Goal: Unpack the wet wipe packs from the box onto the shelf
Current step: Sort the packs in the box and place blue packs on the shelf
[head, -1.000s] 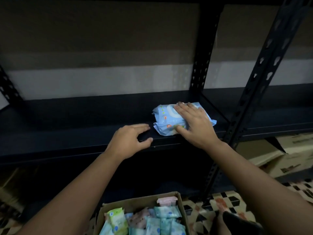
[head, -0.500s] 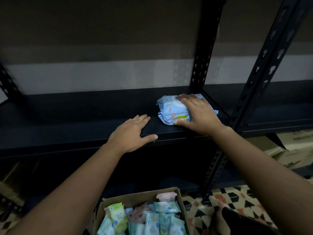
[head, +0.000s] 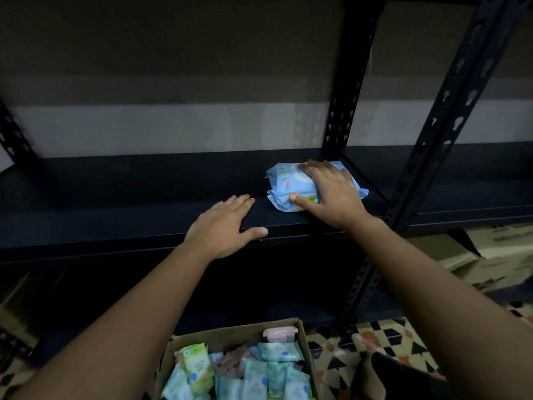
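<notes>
A person's right hand [head: 331, 194] lies over a blue wet wipe pack [head: 288, 186] on the dark metal shelf [head: 144, 215], fingers spread across its top and thumb against the near edge, pressing more than gripping. The pack sits flat near the front lip, just left of the rack's rear upright [head: 340, 116]. The left hand [head: 225, 223] rests flat and released on the shelf's front edge, holding nothing, apart from the pack.

The pack's film wrapper looks soft and slick, with crimped seams at both ends; it likely gives under the fingers and weighs little for its bulk (damp tissue inside, so not feather-light). A grasp across the short width, thumb on one long side and fingers on the other, should hold better than pinching a seam, which could tear or slip.

Below, an open cardboard box [head: 230, 336] still holds many more packs [head: 259, 370], green, teal and pink, packed upright and close together, so most of the job appears to remain. The front upright [head: 427, 157] slants across the right of the shelf and could catch a wrist on the reach. More cartons [head: 496, 255] lie at right on a patterned floor [head: 346, 353]; the dim light leaves the lower shelf's contents unclear.
</notes>
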